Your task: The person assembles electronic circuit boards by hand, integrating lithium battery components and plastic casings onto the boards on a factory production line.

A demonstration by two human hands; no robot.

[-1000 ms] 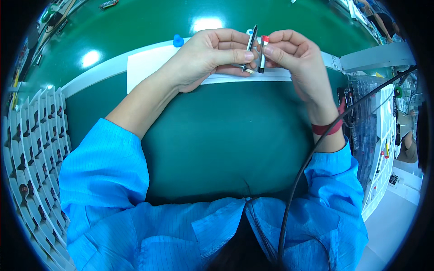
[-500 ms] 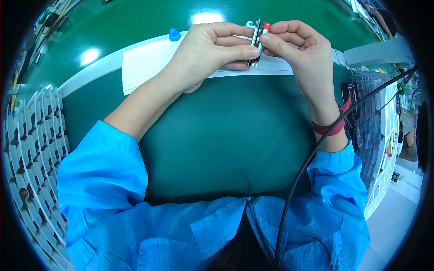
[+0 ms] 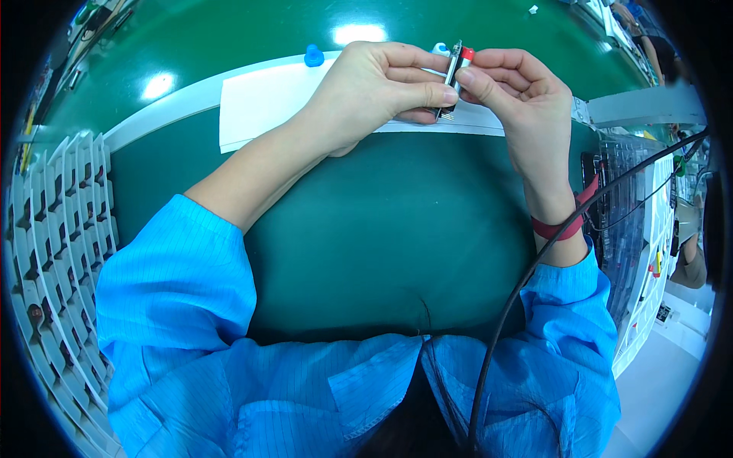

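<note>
Out in front of me, over the far edge of the green mat, my left hand (image 3: 366,91) is closed, pinching a thin, upright circuit board (image 3: 453,70) edge-on. Small metal pins (image 3: 447,117) stick out at its lower end. Facing it from the right, my right hand (image 3: 527,103) has thumb and fingers closed on a small white cylinder with a red end (image 3: 467,55). The cylinder lies alongside the board; whether it is fixed to it I cannot tell. Fingers hide much of both pieces. A red band (image 3: 561,227) circles my right wrist.
White paper (image 3: 259,107) lies beneath my hands. Beyond it are a blue knob-like piece (image 3: 314,56) and a white-and-blue one (image 3: 440,49). A grey slotted rack (image 3: 65,221) stands left, clear plastic trays (image 3: 626,183) right. A black cable (image 3: 527,271) crosses my right forearm.
Both hands, with the board and the red-ended cylinder, appear slightly farther right and lower; the whole scene has shifted a little the same way. The grips look unchanged.
</note>
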